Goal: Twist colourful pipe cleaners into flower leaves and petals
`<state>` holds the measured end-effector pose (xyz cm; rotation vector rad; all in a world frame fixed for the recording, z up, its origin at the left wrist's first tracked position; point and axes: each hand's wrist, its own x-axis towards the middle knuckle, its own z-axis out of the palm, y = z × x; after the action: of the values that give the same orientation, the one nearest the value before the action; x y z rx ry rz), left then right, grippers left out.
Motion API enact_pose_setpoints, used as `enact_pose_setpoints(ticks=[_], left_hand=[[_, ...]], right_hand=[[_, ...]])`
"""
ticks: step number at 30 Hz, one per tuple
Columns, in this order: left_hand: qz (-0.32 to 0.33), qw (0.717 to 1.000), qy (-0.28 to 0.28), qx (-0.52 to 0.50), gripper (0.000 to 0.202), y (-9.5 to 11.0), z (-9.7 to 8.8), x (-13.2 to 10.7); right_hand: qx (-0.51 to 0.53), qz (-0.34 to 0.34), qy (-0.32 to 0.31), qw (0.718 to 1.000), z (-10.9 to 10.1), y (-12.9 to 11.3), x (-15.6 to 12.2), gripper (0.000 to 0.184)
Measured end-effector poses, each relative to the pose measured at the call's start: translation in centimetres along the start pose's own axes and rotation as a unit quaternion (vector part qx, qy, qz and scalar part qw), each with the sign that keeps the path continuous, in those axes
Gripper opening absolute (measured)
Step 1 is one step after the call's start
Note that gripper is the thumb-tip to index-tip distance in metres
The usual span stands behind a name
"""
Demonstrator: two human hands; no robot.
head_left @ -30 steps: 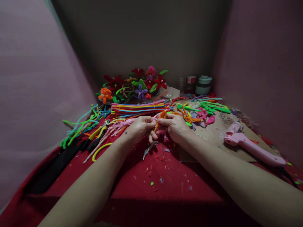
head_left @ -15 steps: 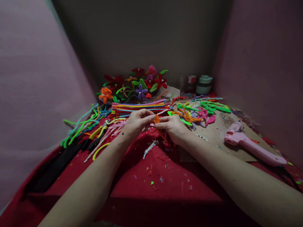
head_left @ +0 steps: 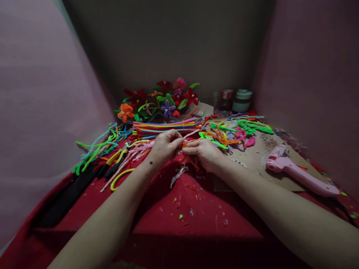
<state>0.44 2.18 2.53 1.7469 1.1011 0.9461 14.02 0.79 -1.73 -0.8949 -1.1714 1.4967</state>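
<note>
Both hands meet over the middle of the red-covered table, pinching an orange pipe cleaner [head_left: 184, 145] between them. My left hand [head_left: 166, 146] holds it with thumb and forefinger from the left. From the other side my right hand [head_left: 206, 152] grips it, fingertips almost touching the left ones. A strand of orange hangs below the right fingers, and much of the piece is hidden by the fingers. Just behind lies a bundle of coloured pipe cleaners [head_left: 165, 126]. Pink pipe cleaners [head_left: 137, 152] spread left of my left hand. Under the hands is a small bunch of white stamens [head_left: 178, 175].
A pink glue gun [head_left: 300, 173] rests on the cardboard [head_left: 258, 164] at right, near shaped green, orange and pink pieces [head_left: 241, 134]. Yellow-handled pliers [head_left: 116, 162] lie at left. Pipe-cleaner flowers [head_left: 168, 108] and a lidded jar [head_left: 242, 101] stand at the back. Scraps dot the red cloth [head_left: 196, 220].
The orange piece has turned slightly between my fingertips and now shows less. My hands have barely shifted, staying close together.
</note>
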Motion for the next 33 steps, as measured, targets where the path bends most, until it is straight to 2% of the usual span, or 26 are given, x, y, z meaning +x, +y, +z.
enact_pose_setpoints(ticks=[6, 10, 13, 17, 19, 24, 29, 33], left_hand=[[-0.001, 0.996, -0.088, -0.020, 0.016, 0.1, -1.0, 0.1], [0.000, 0.993, -0.106, 0.046, 0.015, -0.3, -1.5, 0.2], [0.044, 0.983, -0.104, 0.146, 0.013, -0.6, -1.7, 0.4], [0.131, 0.953, -0.077, 0.261, 0.012, -0.6, -1.7, 0.5], [0.134, 0.951, -0.071, 0.269, 0.013, -0.6, -1.7, 0.5], [0.086, 0.969, -0.098, 0.212, 0.017, -0.5, -1.9, 0.5], [0.151, 0.937, -0.062, 0.307, 0.013, -0.5, -1.9, 0.4], [0.171, 0.922, -0.066, 0.340, 0.012, -0.6, -2.1, 0.4]], right_hand=[[0.006, 0.015, 0.009, 1.000, 0.2, -0.3, -0.1, 0.013], [-0.006, 0.031, 0.005, 0.999, 0.3, -0.5, -0.4, 0.011], [-0.010, 0.050, 0.004, 0.999, 0.4, -0.4, -0.4, 0.008], [-0.018, 0.045, -0.010, 0.999, 0.4, -0.1, -0.4, 0.009], [-0.014, 0.033, -0.012, 0.999, 0.3, 0.0, -0.4, 0.010], [-0.022, 0.034, 0.002, 0.999, 0.2, -0.2, -0.3, 0.013], [-0.094, 0.048, 0.026, 0.994, 0.7, -1.0, -0.8, 0.018], [-0.101, 0.056, 0.009, 0.993, 1.2, -1.8, -1.5, 0.024]])
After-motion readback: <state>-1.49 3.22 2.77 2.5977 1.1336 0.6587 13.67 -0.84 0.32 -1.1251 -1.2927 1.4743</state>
